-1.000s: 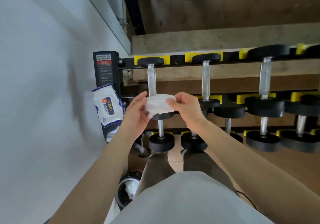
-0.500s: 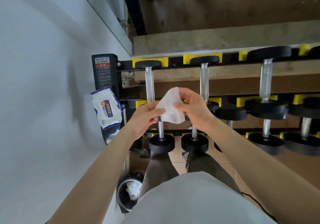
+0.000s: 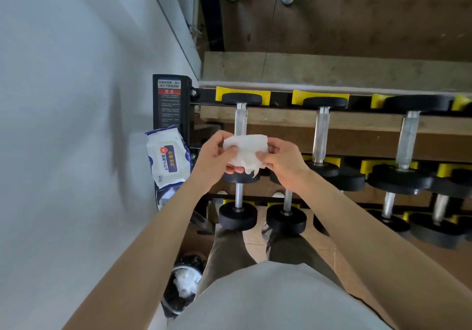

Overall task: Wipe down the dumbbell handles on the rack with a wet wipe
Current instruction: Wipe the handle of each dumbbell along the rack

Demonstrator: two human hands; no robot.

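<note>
We're looking straight down over the black steel dumbbell rack with yellow saddles (image 3: pixel 281 99), and both hands are up in front of it. Between them sits the crumpled white wet wipe (image 3: pixel 246 148), bunched and held in the air over the near end of the leftmost top-row dumbbell with black round heads and a chrome handle (image 3: pixel 240 121). From here we can't tell whether the wipe actually touches that handle; it covers the lower part of it.

The left hand (image 3: pixel 217 161) has its grip curled around the wipe's left side, thumb on top and fingers tucked underneath. The right hand (image 3: pixel 283 166) has its grip pinching the wipe's right edge between thumb and forefinger.

To the right along the top row, we see a second chrome-handled dumbbell (image 3: pixel 320 135) and a larger third one (image 3: pixel 408 138), both resting in their saddles, well apart from the hands. Down on the lower row, two small black dumbbells (image 3: pixel 238 214) sit side by side just above the person's knees.

Off to the left, the blue-and-white soft pack of wipes (image 3: pixel 167 158) rests against the rack's black end post with its printed warning label (image 3: pixel 169 99), right beside the pale wall (image 3: pixel 63 125). On the floor by the left leg stands a round black-lined bin holding white wads (image 3: pixel 184 283).
</note>
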